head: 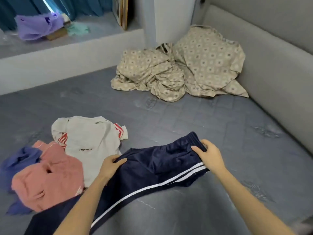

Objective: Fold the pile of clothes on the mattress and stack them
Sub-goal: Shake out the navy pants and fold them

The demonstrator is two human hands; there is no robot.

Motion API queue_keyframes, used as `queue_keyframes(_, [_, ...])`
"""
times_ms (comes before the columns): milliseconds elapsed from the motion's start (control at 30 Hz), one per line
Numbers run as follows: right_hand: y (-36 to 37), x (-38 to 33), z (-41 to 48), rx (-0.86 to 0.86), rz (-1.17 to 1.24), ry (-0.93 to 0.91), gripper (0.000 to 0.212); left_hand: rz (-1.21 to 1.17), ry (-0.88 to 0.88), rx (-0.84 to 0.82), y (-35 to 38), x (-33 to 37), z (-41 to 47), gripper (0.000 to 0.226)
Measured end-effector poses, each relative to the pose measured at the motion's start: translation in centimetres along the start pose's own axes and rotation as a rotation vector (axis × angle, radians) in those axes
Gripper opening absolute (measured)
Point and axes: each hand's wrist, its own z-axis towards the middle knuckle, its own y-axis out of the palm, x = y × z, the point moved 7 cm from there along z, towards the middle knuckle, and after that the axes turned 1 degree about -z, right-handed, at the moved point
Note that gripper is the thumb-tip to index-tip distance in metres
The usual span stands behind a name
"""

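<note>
Navy track pants (157,168) with two white side stripes lie spread across the grey mattress (220,136) in front of me. My left hand (110,165) grips the waistband's left end, thumb on top. My right hand (209,154) pinches the elastic waistband's right end. To the left lies a loose pile: a white shirt (91,143) with red stripes, a crumpled pink garment (49,177) and a blue one (18,161) partly under it.
A crumpled beige patterned sheet (183,68) fills the far corner by the padded grey wall (274,68). A raised ledge (71,48) on the left holds a purple bag (37,26) and small items before teal curtains.
</note>
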Motion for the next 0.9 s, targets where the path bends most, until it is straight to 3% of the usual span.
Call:
queue_keyframes(133, [1.1, 7.1, 5.2, 0.007, 0.066, 0.027, 0.012, -0.054, 0.008, 0.078, 5.2, -2.2, 6.2, 0.010])
queue_keyframes(333, [0.6, 14.2, 10.6, 0.024, 0.088, 0.064, 0.005, 0.005, 0.044, 0.043, 10.3, -3.4, 11.9, 0.002])
queue_keyframes(500, [-1.4, 19.3, 14.2, 0.117, 0.053, 0.126, 0.013, 0.049, 0.079, 0.004, 15.1, -3.0, 14.7, 0.013])
queue_keyframes(600, [-3.2, 21.9, 16.2, 0.199, -0.049, 0.161, 0.032, 0.065, 0.098, 0.024, 18.2, -2.2, 16.5, 0.017])
queue_keyframes(700, [-4.1, 24.1, 17.5, 0.245, -0.237, 0.154, 0.041, 0.402, 0.182, 0.177, 20.8, -1.5, 17.4, 0.008])
queue_keyframes(800, [-2.6, 24.2, 17.7, 0.222, -0.479, -0.062, 0.055, 0.716, 0.397, 0.314, 23.9, -0.3, 16.0, 0.044])
queue_keyframes(900, [1.5, 23.7, 16.4, 0.093, -0.624, -0.218, 0.062, 0.866, 0.507, 0.191, 28.2, -0.9, 14.3, 0.059])
